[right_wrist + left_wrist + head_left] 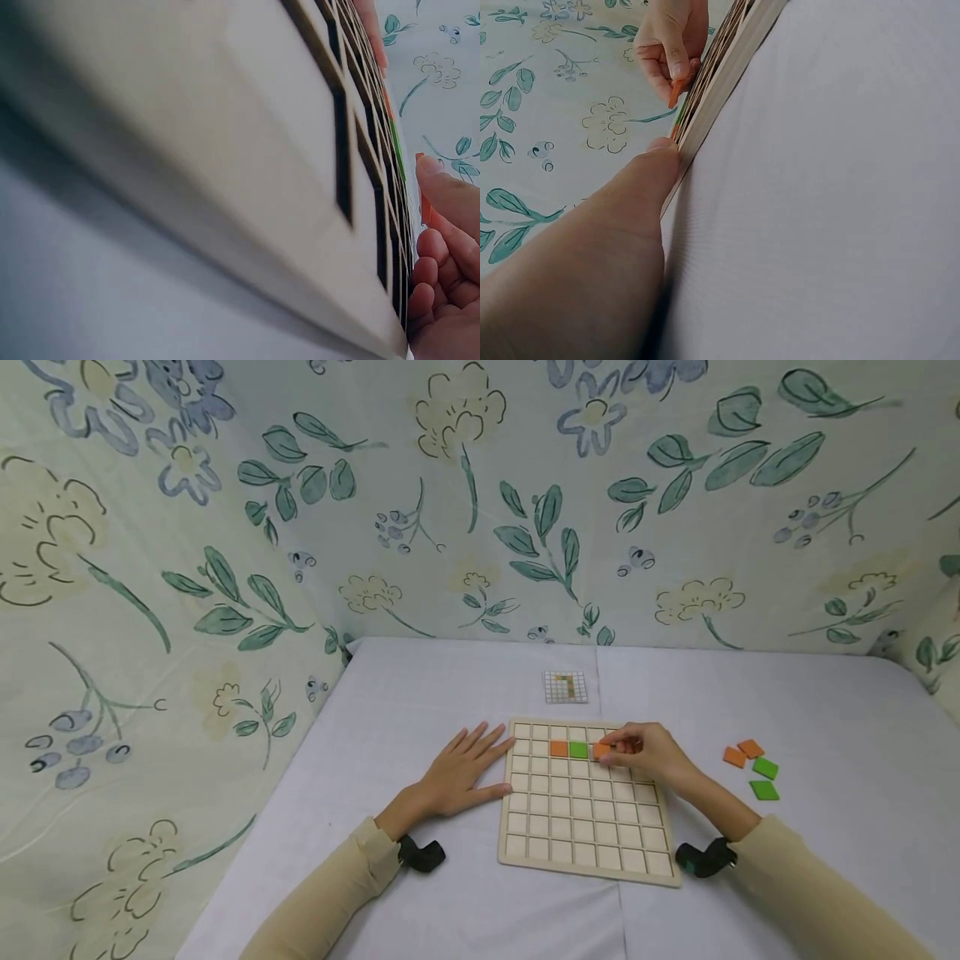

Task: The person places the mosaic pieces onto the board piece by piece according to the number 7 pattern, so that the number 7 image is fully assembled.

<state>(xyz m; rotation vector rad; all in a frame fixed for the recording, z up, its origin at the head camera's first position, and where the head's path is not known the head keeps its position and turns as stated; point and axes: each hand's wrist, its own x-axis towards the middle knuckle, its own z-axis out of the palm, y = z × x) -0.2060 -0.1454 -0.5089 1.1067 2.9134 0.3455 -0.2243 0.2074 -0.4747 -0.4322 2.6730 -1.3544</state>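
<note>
Over board (581, 809), right hand (651, 752) pinches orange tile (600, 751); left hand (459, 777) spread; card (566, 687): head view only.

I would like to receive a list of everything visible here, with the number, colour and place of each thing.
grid board: one, pale wood, on the table
set orange tile: one, orange, in the board's second-farthest row
set green tile: one, green, directly right of it
held tile: one, orange, pinched over the board
loose orange tiles: two, orange, right of the board
loose green tiles: two, green, beside them
pattern card: one, whitish with coloured squares, beyond the board
tablecloth: white, under everything
floral cloth: whitish, behind the table
wrist devices: two, black, one per wrist
sleeves: two, beige, on the arms
left hand: one, at the board's left edge
right hand: one, holding the tile
</note>
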